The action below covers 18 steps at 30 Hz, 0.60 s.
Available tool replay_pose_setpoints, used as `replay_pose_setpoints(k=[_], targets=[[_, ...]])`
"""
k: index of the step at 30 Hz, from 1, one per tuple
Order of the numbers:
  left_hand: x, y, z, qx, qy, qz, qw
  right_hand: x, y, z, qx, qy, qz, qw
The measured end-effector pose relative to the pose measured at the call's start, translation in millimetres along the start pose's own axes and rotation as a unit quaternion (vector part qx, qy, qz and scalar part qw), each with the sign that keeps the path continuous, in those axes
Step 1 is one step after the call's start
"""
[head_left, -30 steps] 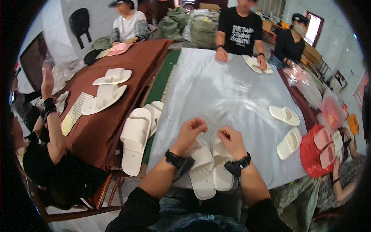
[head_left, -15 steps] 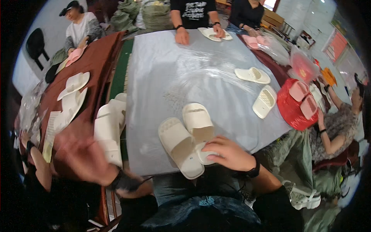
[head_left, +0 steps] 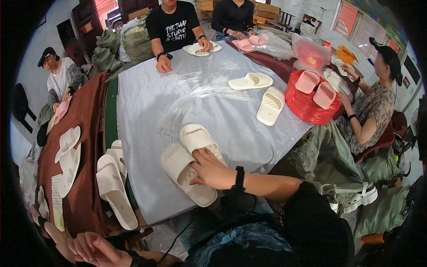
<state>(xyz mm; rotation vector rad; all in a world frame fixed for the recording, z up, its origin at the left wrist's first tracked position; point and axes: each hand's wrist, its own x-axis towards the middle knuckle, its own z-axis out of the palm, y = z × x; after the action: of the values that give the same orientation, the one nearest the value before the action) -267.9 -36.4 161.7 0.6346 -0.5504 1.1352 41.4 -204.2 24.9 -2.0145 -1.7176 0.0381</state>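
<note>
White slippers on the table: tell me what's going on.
The person's right hand rests on a pair of white slippers on the grey table, while the left hand is low at the left, apart from them. Opposite, a co-worker's hand touches another white pair. Two more white slippers lie at the right, near pink slippers on a red bundle.

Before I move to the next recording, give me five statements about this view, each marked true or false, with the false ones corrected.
1. The right hand lies over a pair of white slippers. True.
2. The left hand is holding one of that pair. False: it is apart from them, at the lower left, and no slipper shows in it.
3. Two pink slippers sit on the red bundle. True.
4. The pair lies on dark green carpet. False: it lies on a pale gray sheet.
5. A co-worker in a printed black shirt has a hand on a white slipper. True.
</note>
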Motion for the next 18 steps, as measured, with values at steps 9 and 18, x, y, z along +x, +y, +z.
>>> replay_pose_setpoints(k=[9, 18], targets=[[-19, -17, -49, 0.066, 0.093, -0.039, 0.993, -32, 41, -118, -0.148, 0.285, 0.066, 0.945], [-28, -40, -49, 0.29, 0.137, -0.092, 0.943, -107, 315, -327, -0.418, 0.333, 0.435, 0.725]])
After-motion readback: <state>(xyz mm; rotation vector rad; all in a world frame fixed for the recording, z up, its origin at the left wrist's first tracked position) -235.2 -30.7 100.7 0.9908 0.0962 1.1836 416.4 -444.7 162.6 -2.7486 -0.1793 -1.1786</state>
